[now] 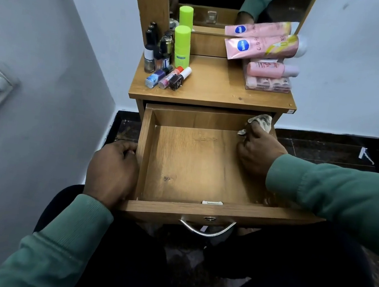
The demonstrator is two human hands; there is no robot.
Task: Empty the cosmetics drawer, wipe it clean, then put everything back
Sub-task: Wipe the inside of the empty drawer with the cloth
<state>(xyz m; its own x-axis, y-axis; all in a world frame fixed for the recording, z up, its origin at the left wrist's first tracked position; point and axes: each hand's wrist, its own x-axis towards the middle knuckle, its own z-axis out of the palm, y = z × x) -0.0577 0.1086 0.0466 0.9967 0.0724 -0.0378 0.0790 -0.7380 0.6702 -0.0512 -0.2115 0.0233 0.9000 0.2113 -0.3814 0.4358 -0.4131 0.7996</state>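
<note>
Drawer [192, 167]: pulled out, empty.
Left hand [113, 169]: fingers curled over drawer's left wall.
Right hand [259, 152]: fingers gripping cloth [260, 122] in drawer's far right corner.
Risk: vigorous wiping could jolt the counter [214, 84] above the drawer, and the lying bottles [165, 78] may roll off.

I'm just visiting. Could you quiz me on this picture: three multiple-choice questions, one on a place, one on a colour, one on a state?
1. Where is the cloth? A. on the floor B. at the far right corner of the drawer C. on the lap
2. What colour are the person's sleeves? A. green B. red C. white
3. How is the drawer? A. shut B. open and full of cosmetics C. open and emptied

Answers: 1 B, the right hand grips it there. 2 A, both cuffs are green. 3 C, its bare wooden floor shows.
</note>
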